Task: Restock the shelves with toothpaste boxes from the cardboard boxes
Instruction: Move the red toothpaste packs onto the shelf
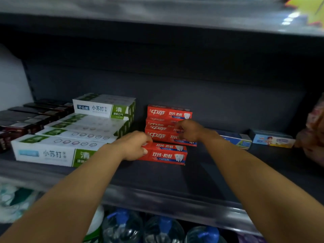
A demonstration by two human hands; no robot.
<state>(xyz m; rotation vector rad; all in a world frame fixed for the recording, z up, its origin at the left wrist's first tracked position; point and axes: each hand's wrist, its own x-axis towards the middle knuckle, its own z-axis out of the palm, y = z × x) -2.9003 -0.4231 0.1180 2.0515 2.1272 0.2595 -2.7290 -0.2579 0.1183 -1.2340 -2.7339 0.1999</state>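
1. The left hand (135, 146) grasps the front red toothpaste box (164, 154) by its end, apparently to square it.
2. The right hand (190, 131) grips the red stack (168, 123) at twelve o'clock behind, likely steadying it.

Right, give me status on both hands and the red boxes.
Left hand grips front red box. Right hand on red stack behind. Green-white boxes close left; nothing blocking.

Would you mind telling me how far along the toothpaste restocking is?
Done: white-green boxes and a red stack sit on the shelf. In hand: left hand grips the front red box; right hand touches the stack. Left: bare shelf in front and right; cartons unseen.
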